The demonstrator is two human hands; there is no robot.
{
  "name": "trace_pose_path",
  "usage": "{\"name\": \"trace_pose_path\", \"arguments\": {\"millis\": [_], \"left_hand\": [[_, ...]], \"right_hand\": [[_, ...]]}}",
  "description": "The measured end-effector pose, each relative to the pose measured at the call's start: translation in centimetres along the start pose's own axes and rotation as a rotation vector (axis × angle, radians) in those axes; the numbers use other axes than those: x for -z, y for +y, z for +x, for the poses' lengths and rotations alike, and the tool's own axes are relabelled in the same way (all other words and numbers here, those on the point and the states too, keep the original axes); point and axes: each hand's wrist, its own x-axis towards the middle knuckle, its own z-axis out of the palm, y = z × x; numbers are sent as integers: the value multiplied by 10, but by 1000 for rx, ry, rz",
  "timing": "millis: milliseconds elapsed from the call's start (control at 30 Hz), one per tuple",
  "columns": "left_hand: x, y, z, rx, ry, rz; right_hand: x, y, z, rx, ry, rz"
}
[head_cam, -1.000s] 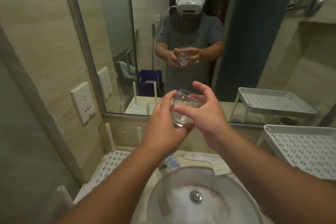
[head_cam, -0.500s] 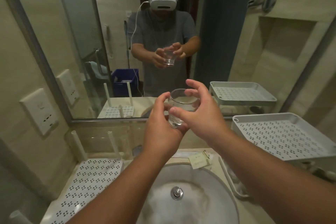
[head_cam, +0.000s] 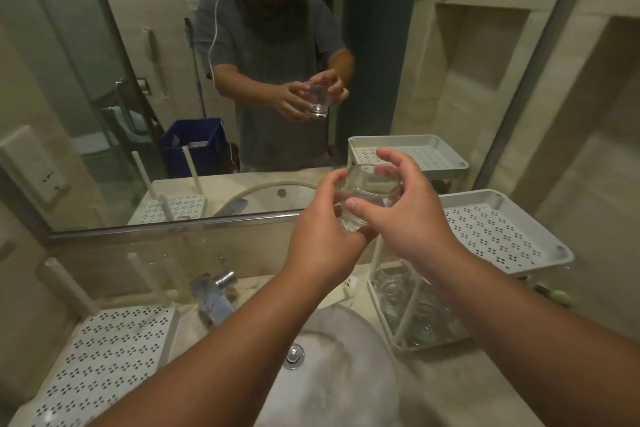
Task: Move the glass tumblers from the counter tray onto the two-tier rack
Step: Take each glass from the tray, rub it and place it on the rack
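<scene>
1. Carrying is the step in hand: one glass tumbler (head_cam: pixel 367 198) is up in the air above the sink (head_cam: pixel 332 381), in front of the mirror (head_cam: pixel 173 80), near the rack's top shelf (head_cam: pixel 498 232) but not over it.
2. Left hand (head_cam: pixel 320 239) cups the tumbler from below and behind, fingers curled round its lower wall.
3. Right hand (head_cam: pixel 405 204) grips it from the right side, thumb across the front and fingers arched over the rim; one fingertip looks lifted off the glass.
4. Lower shelf (head_cam: pixel 415 315) already seems to hold several clear tumblers, though they blur together.
5. Next move, as I judge it: swing the tumbler right and set it upright on the bare top shelf, base flat on the perforated surface.
6. Care is needed to free one hand first and to clear the raised rim.
</scene>
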Motion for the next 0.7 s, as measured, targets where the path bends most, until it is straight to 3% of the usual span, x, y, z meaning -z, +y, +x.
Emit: {"name": "trace_pose_path", "arguments": {"millis": [433, 700], "left_hand": [[-93, 7, 40, 48, -183, 59], [-122, -12, 62, 83, -304, 286]], "right_hand": [[70, 85, 43, -37, -13, -65], [75, 137, 79, -63, -59, -107]]}}
